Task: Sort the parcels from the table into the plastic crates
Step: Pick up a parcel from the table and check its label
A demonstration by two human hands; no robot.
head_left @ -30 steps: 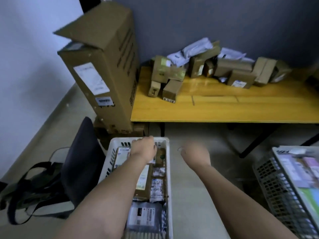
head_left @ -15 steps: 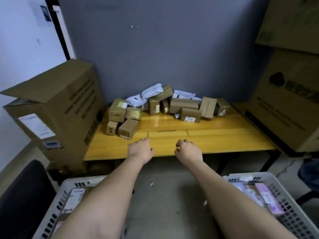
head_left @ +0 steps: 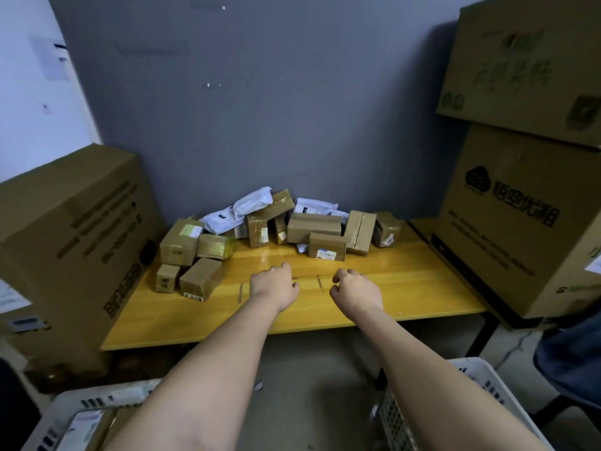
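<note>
Both bare hands are reaching out over the yellow wooden table (head_left: 406, 288) and neither is holding anything. The left hand (head_left: 274, 286) is hanging palm down with its fingers loosely curled under, and the right hand (head_left: 356, 289) is doing the same beside it, a bare strip of tabletop showing between them.

The heap of brown cardboard parcels and white plastic mailer bags (head_left: 279, 222) is lying along the far edge of the table against the grey wall, beyond both hands and not touching them. A small brown labelled box (head_left: 327, 246) is sitting nearest the right hand, and two small brown boxes (head_left: 188, 278) are standing at the left end of the heap, nearer the front.

At the bottom left, a white slotted plastic crate (head_left: 65, 415) is sitting on the floor, holding a labelled parcel, most of its inside being hidden by the left forearm. At the bottom right, a second white slotted plastic crate (head_left: 481, 382) is showing only its rim and wall; its contents cannot be seen.

Large brown cardboard cartons are flanking the table: one on the left (head_left: 71, 242) and two stacked on the right (head_left: 527, 203).
</note>
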